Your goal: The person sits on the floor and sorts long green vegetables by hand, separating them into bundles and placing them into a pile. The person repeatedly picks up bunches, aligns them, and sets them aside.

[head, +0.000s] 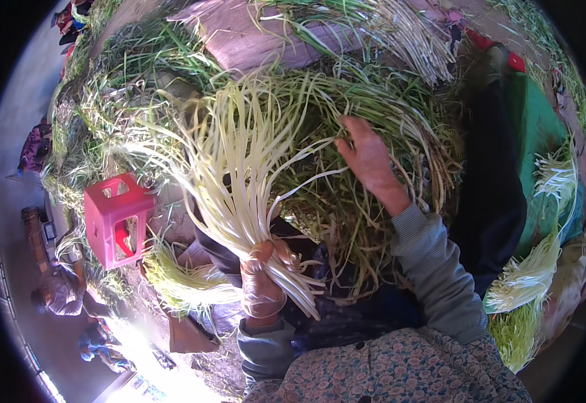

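Note:
My left hand (262,274) is closed around the lower part of a bunch of pale yellow-white leafy stalks (242,166), which look like blanched chives. Cut white ends (298,292) stick out below the fist, and the leaves fan upward. Around the left wrist are thin pale bands (263,305). My right hand (368,156) is to the right of the bunch, thumb and forefinger apart. Two stray stalks bend from the bunch towards it; whether its hidden fingers grip one is unclear. Beneath the right hand lies a heap of green and withered leaves (333,216).
A pink plastic stool (120,219) stands left, near a pale bundle (187,282). Wooden board (252,38) and white-stemmed stalks (409,40) lie ahead. At right, more pale bundles (530,277) lie by a green sheet (535,166). Several people, one crouching (61,289), are at far left.

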The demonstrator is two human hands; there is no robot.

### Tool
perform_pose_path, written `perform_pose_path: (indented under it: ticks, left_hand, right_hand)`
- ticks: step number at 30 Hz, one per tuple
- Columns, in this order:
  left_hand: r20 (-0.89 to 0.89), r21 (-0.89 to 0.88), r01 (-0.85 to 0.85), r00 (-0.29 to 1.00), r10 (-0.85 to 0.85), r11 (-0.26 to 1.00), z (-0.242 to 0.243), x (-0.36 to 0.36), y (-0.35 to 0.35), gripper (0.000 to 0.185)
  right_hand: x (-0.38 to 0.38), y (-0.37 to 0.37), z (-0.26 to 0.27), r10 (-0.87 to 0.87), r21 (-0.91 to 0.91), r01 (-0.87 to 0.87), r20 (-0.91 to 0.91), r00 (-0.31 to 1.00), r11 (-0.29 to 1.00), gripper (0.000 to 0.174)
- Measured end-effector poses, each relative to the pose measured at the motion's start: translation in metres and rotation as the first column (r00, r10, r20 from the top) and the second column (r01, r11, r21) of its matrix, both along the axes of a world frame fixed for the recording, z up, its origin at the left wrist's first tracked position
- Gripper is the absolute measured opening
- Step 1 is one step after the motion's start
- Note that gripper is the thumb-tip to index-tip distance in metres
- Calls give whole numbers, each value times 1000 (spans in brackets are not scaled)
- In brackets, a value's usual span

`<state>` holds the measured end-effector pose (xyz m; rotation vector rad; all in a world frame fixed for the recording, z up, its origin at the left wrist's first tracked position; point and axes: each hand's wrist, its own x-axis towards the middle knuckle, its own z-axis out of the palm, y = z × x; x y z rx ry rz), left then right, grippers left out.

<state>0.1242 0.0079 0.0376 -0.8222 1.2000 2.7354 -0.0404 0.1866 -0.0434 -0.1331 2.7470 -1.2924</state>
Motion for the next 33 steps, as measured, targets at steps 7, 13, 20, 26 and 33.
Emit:
perform_pose_path:
  ticks: [7,13,20,26,33]
  left_hand:
    - [180,46,78,980,-85,996,1,-13,11,27]
    - [173,-78,183,971,-168,980,7,-18,23,38]
    - [174,-10,210,963,-206,978,15,-17,29,38]
    - [122,120,134,981,-149,984,-9,-16,10,37]
    - [165,99,209,961,-223,973,-5,-15,10,42]
  right_hand:
    - [-2,8,38,7,-422,16,53,999,907,23]
    - [33,-33,82,278,-542,-359,-228,933,760,19]
    - [8,-27,41,31,-218,-112,-346,938,969,21]
    - [53,19,78,394,-565,-212,221,892,797,30]
    - [99,21,55,593,-678,-220,383,708,701,25]
